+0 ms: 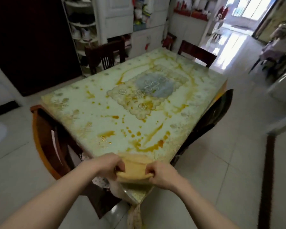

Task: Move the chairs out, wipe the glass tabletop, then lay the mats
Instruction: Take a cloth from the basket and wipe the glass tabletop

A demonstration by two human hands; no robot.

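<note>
The glass tabletop (106,103) lies over a pale patterned cloth and is smeared with orange stains. At its near corner, my left hand (110,165) and my right hand (162,175) both grip a yellowish cleaning cloth (134,169), stretched between them on the table's edge. A lace-edged mat (145,91) shows in the middle of the table. Dark wooden chairs stand close around it: one at the left (48,139), one at the right (211,118), two at the far side (104,55) (196,52).
Pale floor tiles (221,179) surround the table. White cabinets (119,17) and a shelf rack with shoes (82,30) stand behind it. A dark door (28,43) is at far left. A bright doorway (248,12) opens at far right. A dark floor strip (267,179) runs along the right.
</note>
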